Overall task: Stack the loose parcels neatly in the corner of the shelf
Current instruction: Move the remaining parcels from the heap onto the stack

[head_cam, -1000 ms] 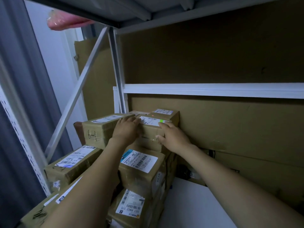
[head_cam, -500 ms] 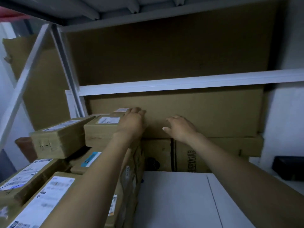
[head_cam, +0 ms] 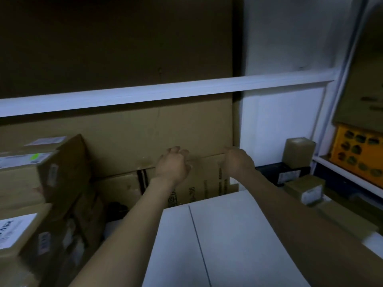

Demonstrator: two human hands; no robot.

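**Hands off the stack, on to the next parcel**

A second ago both my hands were pressing the top box into the stack of parcels in the left corner. The right one came away first, and now my left hand and right hand both hang in the air in front of the cardboard backing. My fingers are loosely curled and hold nothing. My view has swung right, so the stack sits at the left edge, squared against the backing. I judge that box placed. Loose parcels have come into sight at the far right of the shelf, well apart from the stack, so one of them is probably my next pick.
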